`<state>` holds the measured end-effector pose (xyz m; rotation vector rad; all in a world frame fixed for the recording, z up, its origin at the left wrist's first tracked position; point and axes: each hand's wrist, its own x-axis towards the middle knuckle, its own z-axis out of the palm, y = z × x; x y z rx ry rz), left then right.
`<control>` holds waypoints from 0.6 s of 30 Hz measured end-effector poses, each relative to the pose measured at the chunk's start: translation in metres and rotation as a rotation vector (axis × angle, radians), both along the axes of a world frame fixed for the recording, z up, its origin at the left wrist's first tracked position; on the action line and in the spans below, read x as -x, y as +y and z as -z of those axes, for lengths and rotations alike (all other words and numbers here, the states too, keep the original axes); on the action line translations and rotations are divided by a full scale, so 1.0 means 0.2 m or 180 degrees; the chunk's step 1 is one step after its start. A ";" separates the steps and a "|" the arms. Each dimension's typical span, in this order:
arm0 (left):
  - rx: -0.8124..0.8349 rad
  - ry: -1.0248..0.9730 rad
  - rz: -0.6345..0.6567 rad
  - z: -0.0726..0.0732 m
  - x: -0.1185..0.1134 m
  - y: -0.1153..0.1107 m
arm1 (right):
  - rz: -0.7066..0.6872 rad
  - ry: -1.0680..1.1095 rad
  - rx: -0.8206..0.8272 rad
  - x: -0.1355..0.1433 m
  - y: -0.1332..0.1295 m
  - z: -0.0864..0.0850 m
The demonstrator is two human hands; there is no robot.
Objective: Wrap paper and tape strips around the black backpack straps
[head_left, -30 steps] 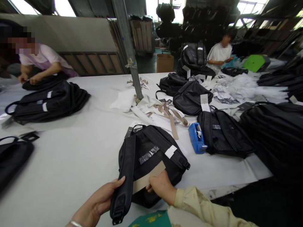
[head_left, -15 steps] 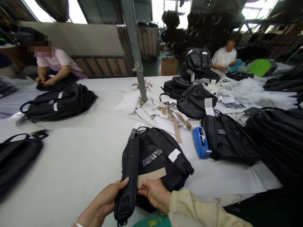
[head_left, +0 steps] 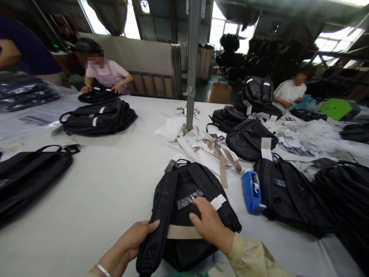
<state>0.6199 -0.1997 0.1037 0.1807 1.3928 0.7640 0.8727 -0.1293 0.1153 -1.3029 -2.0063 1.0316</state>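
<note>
A black backpack [head_left: 184, 256] lies on the white table in front of me, its straps facing up. My left hand [head_left: 134, 240] grips the lower part of its left shoulder strap [head_left: 167, 192], thumb on top. A tan paper strip [head_left: 181, 232] runs across the back panel, one end at the left strap. Over the panel is my right hand [head_left: 211, 225], thumb and fingers apart, covering the strip's other end. A white band [head_left: 218, 201] wraps the right strap beside that hand. Shiny plastic [head_left: 186, 201] covers a patch higher on the panel.
A blue tape dispenser [head_left: 251, 194] stands right of the backpack, beside another black backpack [head_left: 291, 192]. Paper strips [head_left: 223, 171] lie in a heap near a metal post [head_left: 191, 77]. More backpacks [head_left: 98, 117] lie at left. Co-workers [head_left: 108, 75] are across the table.
My right hand has let go of the tan strip, which now lies across the panel, and has moved up and right. My left hand stays on the strap. The view has turned left.
</note>
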 end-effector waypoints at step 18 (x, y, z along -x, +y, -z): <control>-0.0253 0.0210 -0.0373 0.10 -0.03 -0.07 | -0.0199 0.1593 0.4478 0.44 -0.03 0.19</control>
